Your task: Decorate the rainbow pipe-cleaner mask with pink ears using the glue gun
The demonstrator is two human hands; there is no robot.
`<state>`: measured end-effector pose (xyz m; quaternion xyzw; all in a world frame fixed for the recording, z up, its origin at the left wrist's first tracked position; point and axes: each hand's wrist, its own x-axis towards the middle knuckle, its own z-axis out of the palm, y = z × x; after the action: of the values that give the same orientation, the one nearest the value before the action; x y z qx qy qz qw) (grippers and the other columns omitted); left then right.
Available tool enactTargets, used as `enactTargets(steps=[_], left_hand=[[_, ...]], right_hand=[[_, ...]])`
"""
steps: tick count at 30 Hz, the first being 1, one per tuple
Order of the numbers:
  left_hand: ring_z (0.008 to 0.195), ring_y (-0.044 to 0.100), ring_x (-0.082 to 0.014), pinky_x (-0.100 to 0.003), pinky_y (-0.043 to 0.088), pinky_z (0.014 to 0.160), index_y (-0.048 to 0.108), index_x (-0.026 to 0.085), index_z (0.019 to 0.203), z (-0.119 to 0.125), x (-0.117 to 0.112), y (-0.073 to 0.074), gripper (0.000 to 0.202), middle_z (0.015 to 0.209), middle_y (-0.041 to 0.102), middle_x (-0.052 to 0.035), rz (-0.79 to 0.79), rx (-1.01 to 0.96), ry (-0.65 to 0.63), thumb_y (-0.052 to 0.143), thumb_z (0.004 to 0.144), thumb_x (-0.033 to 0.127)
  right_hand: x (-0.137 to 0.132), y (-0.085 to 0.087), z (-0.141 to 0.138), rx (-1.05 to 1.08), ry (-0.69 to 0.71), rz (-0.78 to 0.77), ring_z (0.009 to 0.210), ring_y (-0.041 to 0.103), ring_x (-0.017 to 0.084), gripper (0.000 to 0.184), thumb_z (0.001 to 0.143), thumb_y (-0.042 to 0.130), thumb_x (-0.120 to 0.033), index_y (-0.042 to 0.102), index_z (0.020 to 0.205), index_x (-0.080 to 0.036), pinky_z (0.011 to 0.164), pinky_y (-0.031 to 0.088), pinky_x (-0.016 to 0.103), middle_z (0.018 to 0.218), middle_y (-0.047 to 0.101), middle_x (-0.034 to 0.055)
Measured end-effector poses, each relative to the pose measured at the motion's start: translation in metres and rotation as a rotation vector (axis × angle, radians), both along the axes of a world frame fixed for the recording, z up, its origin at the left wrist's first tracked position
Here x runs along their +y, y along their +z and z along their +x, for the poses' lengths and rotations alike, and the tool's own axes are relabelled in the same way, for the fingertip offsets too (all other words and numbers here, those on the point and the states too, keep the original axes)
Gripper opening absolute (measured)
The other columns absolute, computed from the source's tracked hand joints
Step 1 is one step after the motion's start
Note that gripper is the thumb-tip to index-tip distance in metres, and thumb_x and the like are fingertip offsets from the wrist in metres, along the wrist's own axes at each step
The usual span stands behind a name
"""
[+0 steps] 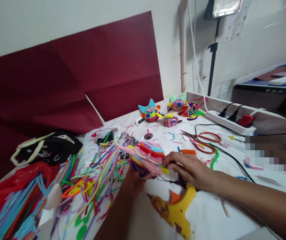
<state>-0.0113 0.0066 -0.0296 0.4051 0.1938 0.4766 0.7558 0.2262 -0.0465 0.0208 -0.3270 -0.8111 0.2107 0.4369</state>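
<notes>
A multicoloured pipe-cleaner ball [146, 158], with pink, red, blue and yellow coils, is held above the white table [207, 213]. My left hand [131, 183] grips it from below, fingers closed round its underside. My right hand [189, 166] pinches its right side with thumb and fingers, at a pink strand. A yellow glue gun [176, 210] lies on the table just beneath my right wrist.
Loose pipe cleaners [90, 176] pile up at the left, beside a red bag [10, 186] and a black bag [48, 148]. Finished pipe-cleaner figures [151, 112] stand at the back. Red-handled scissors [202, 138], a power strip [230, 122] and cables lie to the right.
</notes>
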Motion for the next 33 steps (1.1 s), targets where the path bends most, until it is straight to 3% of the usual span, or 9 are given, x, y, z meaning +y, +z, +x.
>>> enactTargets(steps=[10,15,21,33], left_hand=[[0.107,0.064,-0.0306,-0.046,0.05,0.092,0.064,0.029,0.121,0.0003,0.0004,-0.0002,0.06,0.116,0.071,-0.0062,0.001,0.022,0.027,0.082,0.063,0.036],[0.11,0.063,-0.0319,-0.048,0.047,0.097,0.065,0.03,0.12,-0.0003,0.0003,-0.0006,0.059,0.115,0.072,-0.0053,0.007,0.034,0.026,0.082,0.064,0.037],[0.102,0.065,-0.0282,-0.046,0.049,0.093,0.067,0.029,0.116,0.001,-0.001,0.002,0.056,0.11,0.073,-0.0041,-0.004,0.033,0.037,0.083,0.063,0.037],[0.105,0.066,-0.0284,-0.042,0.051,0.093,0.067,0.027,0.116,-0.001,0.0016,-0.0017,0.052,0.114,0.073,-0.0047,0.01,-0.014,-0.013,0.081,0.067,0.034]], right_hand=[[0.0002,-0.0005,0.0,0.005,-0.003,-0.01,0.082,0.063,0.012,0.014,0.102,0.042,-0.023,0.054,0.108,-0.021,0.072,0.049,0.022,0.094,0.067,0.0044],[0.0003,-0.0005,-0.0004,0.006,-0.006,0.002,0.081,0.062,0.011,0.014,0.102,0.042,-0.022,0.054,0.108,-0.02,0.072,0.048,0.02,0.094,0.067,0.0039],[0.0006,-0.0009,-0.0006,0.02,0.0,0.002,0.082,0.062,0.009,0.013,0.101,0.044,-0.02,0.054,0.108,-0.02,0.072,0.047,0.018,0.094,0.067,0.0034],[0.001,-0.0021,-0.0012,0.025,0.0,-0.008,0.084,0.062,0.009,0.013,0.101,0.044,-0.02,0.054,0.108,-0.019,0.073,0.046,0.017,0.095,0.066,0.0031]])
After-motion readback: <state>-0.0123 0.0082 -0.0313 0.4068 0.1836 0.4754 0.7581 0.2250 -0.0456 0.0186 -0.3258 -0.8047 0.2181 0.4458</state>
